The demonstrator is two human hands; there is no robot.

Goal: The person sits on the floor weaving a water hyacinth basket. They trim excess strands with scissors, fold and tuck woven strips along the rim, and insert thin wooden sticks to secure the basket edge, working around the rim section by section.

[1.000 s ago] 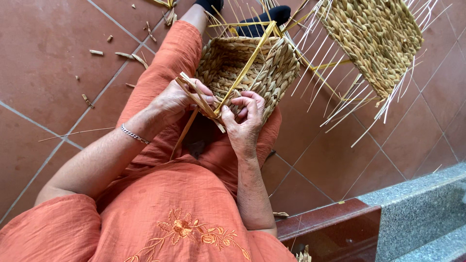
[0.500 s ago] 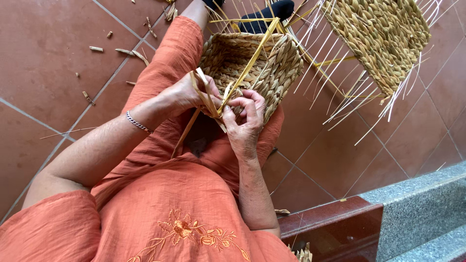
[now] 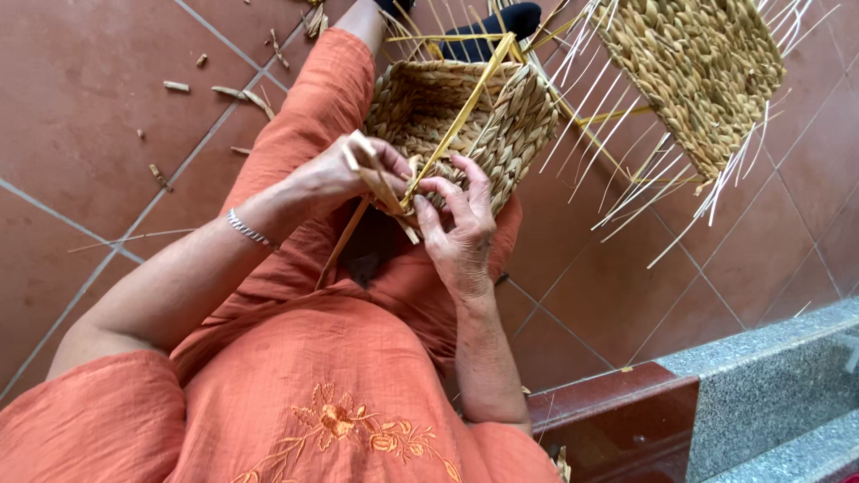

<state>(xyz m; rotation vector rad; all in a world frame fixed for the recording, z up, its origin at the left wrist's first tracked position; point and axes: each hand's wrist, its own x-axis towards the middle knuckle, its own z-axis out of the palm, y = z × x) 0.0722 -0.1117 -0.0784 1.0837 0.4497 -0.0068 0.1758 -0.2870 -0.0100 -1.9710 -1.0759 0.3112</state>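
Head view: 2 hands (image 3: 344, 174) (image 3: 461, 228), 2 baskets (image 3: 501, 116) (image 3: 698, 80).

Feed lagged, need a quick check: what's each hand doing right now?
Left hand: closed, pinching a flat straw strip at the woven basket rim.
Right hand: fingers curled on the same strip at the basket's edge.

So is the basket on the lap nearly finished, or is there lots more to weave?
Partly done. The woven basket on the lap already has a base and braided sides. In hand: the left hand and right hand pinch a flat straw strip at the near rim. Left: loose spokes poke past the far edge, so the rim looks unfinished. A second woven piece nearby also has loose ends.
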